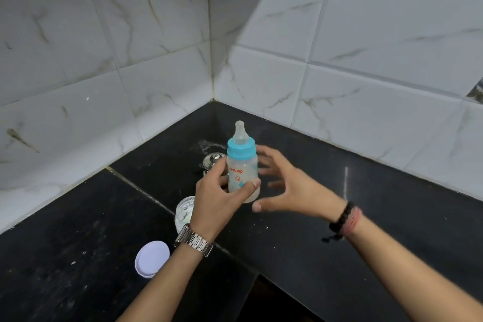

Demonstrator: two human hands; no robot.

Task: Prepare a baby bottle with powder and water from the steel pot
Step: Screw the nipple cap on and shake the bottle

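Observation:
My left hand (219,198) grips a baby bottle (241,167) upright above the black counter. The bottle has a blue collar, a clear teat on top and cloudy white liquid inside. My right hand (285,185) hovers just right of the bottle, fingers spread and blurred, holding nothing. Behind my left hand the steel pot (212,161) shows only its lidded top. A clear powder jar (185,210) with white powder stands below it, partly hidden by my wrist. Its white lid (152,259) lies on the counter to the lower left.
The black stone counter (339,230) runs into a corner of white marble-patterned wall tiles (366,34). A splash of spilled white powder or water (206,145) marks the counter behind the pot. The counter's inner edge drops off at the bottom centre.

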